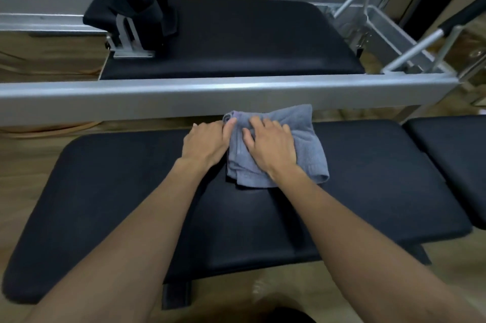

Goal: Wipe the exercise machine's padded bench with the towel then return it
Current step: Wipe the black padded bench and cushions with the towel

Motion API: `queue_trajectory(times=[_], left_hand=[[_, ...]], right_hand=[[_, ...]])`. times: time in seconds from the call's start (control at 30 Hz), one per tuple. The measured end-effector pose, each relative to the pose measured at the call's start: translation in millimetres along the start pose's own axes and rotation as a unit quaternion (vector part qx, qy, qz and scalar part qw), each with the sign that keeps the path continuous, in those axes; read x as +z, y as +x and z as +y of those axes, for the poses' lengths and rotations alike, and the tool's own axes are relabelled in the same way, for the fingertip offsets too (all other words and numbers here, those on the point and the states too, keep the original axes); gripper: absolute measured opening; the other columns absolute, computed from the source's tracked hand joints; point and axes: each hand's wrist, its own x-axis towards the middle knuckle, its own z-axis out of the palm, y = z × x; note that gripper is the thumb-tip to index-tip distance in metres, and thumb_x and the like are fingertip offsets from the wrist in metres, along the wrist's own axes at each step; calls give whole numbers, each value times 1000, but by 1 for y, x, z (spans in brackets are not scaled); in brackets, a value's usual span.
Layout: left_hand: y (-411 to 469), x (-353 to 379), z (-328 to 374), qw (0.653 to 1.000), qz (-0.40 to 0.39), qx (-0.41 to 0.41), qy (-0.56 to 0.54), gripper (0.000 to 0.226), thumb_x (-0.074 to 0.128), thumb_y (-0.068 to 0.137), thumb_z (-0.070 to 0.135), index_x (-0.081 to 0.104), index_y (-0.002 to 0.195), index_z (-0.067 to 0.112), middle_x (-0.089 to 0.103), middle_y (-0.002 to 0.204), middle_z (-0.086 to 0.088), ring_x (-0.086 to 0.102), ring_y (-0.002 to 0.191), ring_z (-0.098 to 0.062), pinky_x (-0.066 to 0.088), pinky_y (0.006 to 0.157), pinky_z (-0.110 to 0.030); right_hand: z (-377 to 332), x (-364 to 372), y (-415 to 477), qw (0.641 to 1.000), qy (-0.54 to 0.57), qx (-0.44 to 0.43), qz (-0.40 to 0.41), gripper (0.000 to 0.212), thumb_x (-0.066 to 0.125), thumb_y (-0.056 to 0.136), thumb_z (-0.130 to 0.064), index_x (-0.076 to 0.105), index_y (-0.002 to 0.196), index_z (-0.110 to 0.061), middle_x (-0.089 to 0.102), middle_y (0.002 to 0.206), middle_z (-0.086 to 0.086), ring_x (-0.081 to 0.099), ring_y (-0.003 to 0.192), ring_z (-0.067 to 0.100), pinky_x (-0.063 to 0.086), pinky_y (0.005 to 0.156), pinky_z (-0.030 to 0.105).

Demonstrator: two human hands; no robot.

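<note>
Grey towel (278,143) on padded bench (131,191): right hand (271,145) spread flat atop, left hand (205,145) fingers pinching its edge.

no readable text, labels, brands or numbers anywhere in view

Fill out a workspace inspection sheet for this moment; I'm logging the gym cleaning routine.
Surface: black padded bench, dull sheen, no visible debris.
Job's things: grey towel, folded and bunched, lying at the bench's far edge.
Clutter: nothing seen on the bench.
Grippers: left hand pinches the towel's left edge; right hand lies flat on top, fingers spread.
Cables: nothing clearly seen; a tan curved line on the floor at left cannot be identified.
Surroundings: silver frame rail beyond the bench, a second black pad behind it, wooden floor.
</note>
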Motion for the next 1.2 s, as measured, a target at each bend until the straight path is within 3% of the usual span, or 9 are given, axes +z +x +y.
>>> queue_trajectory(times=[0.33, 0.4, 0.53, 0.7, 0.8, 0.93, 1.0, 1.2], left_hand=[[-3, 25, 48, 997, 13, 69, 14, 52, 23, 102, 43, 66, 110, 15, 68, 111, -7, 58, 110, -28, 28, 110, -54], [1, 32, 65, 997, 22, 80, 7, 52, 24, 102, 42, 67, 103, 15, 69, 105, -6, 60, 105, -29, 30, 108, -53], [10, 40, 78, 995, 78, 57, 17, 55, 25, 103, 42, 57, 70, 13, 66, 80, -12, 61, 79, -35, 42, 80, -45], [29, 41, 81, 995, 98, 11, 9, 66, 20, 102, 47, 58, 64, 9, 60, 67, -11, 57, 64, -31, 40, 59, -35], [31, 43, 78, 998, 62, -22, -12, 66, 18, 99, 55, 58, 66, 14, 56, 70, -5, 54, 67, -27, 38, 62, -33], [23, 36, 79, 999, 6, -30, -15, 66, 19, 98, 57, 64, 75, 15, 67, 89, -11, 62, 91, -37, 38, 71, -35], [24, 34, 81, 999, -12, -40, 1, 69, 18, 98, 58, 68, 87, 11, 69, 100, -16, 61, 98, -39, 38, 75, -37], [19, 29, 87, 999, -11, -36, 10, 68, 20, 99, 55, 69, 96, 9, 67, 108, -23, 61, 103, -42, 43, 83, -42]], right_hand=[[38, -66, -145, 999, 10, 28, -15, 29, 46, 90, -42, 64, 99, -21, 65, 77, 0, 59, 67, 22, 45, 65, 37], [48, -68, -154, 1000, 3, 16, -9, 28, 47, 90, -42, 64, 97, -22, 63, 76, -2, 58, 66, 21, 45, 64, 36], [58, -59, -129, 1000, 18, 13, 0, 26, 44, 92, -43, 61, 93, -23, 63, 74, -3, 58, 66, 20, 43, 64, 36], [78, -24, -42, 999, 23, 28, 20, 29, 39, 94, -41, 57, 89, -20, 67, 77, 3, 61, 70, 25, 42, 66, 39], [87, -1, 21, 999, 22, 24, 17, 30, 39, 95, -40, 57, 89, -17, 69, 81, 8, 63, 73, 31, 38, 65, 39], [93, 7, 53, 999, 12, 20, -26, 33, 37, 98, -38, 60, 98, -15, 70, 92, 11, 62, 80, 33, 35, 68, 40], [91, 3, 43, 1000, 19, 23, -10, 32, 39, 97, -39, 60, 96, -16, 70, 91, 10, 62, 80, 32, 38, 70, 40], [95, -32, -33, 998, 55, 28, -1, 29, 37, 93, -43, 57, 96, -22, 69, 88, 4, 62, 79, 24, 43, 73, 39]])
